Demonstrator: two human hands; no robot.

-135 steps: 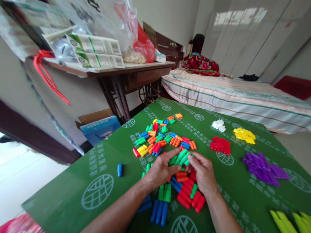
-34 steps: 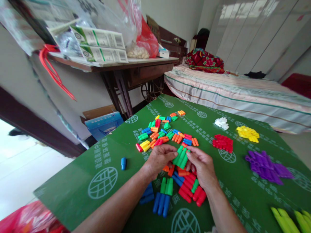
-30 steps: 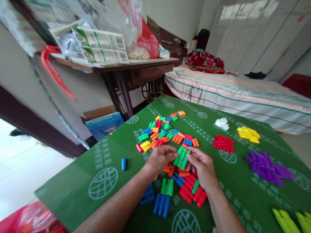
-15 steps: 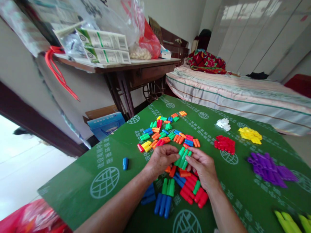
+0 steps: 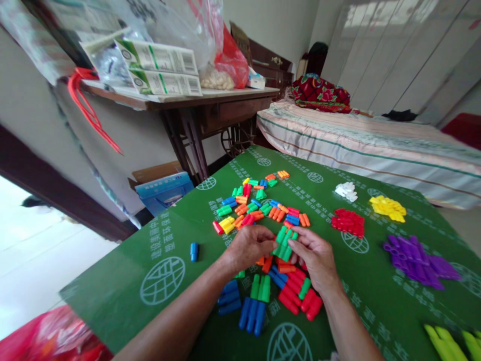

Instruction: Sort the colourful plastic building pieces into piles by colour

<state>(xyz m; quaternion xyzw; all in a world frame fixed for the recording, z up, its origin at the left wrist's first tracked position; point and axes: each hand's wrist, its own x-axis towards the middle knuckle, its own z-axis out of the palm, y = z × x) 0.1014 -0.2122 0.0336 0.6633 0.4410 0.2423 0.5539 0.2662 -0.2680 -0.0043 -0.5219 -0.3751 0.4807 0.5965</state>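
Joined green bullet-shaped plastic blocks (image 5: 284, 243) are held just above the board, between my two hands. My left hand (image 5: 250, 248) pinches their left edge with thumb and fingers. On the right edge, the thumb and fingers of my right hand (image 5: 313, 255) are closed. Beneath and nearer to me lie red blocks (image 5: 312, 307) with a green one among them, and blue blocks (image 5: 251, 317) with green ones attached. Orange blocks (image 5: 286, 267) show partly under my hands. A mixed-colour scatter of blocks (image 5: 257, 216) spreads beyond my fingers.
On the green board (image 5: 124, 273), a lone blue block (image 5: 194, 251) lies left. Sorted piles sit right: white (image 5: 346, 191), yellow (image 5: 388, 208), red (image 5: 347, 223), purple (image 5: 417, 263) and yellow-green (image 5: 445, 343). Behind stand a cluttered table (image 5: 225, 95) and a bed (image 5: 361, 145).
The green blocks have tilted and risen very slightly between my fingers. Both hands keep their grip in nearly the same place.
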